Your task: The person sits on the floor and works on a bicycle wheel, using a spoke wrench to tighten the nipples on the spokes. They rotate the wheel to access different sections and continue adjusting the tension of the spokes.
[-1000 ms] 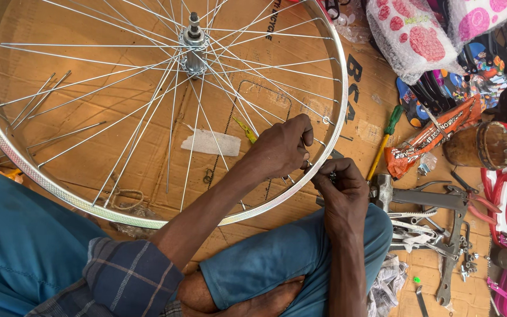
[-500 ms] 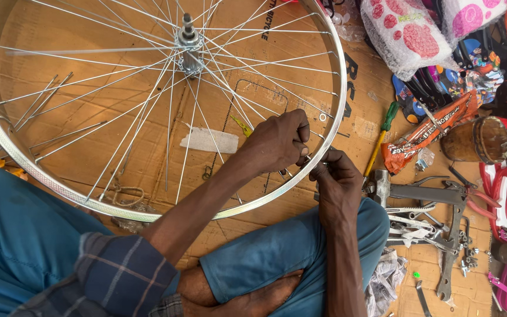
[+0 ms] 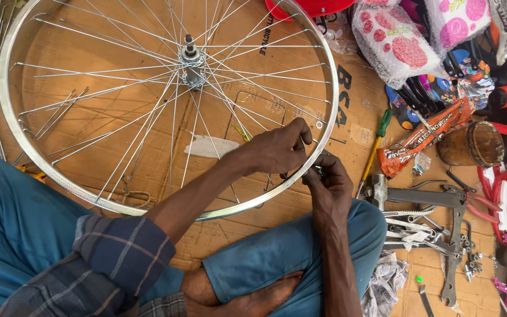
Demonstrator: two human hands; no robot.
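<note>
Bicycle wheel point(image 3: 7, 117) lies over cardboard point(image 3: 300, 211) on the floor before the seated person. Left hand point(image 3: 280, 149) pinches a spoke at the rim's near right; right hand point(image 3: 327, 182), just beside, closes its grip on a small tool there.

Bright, even daylight, soft shadows, sharp focus, slight wide-angle bending at edges.
</note>
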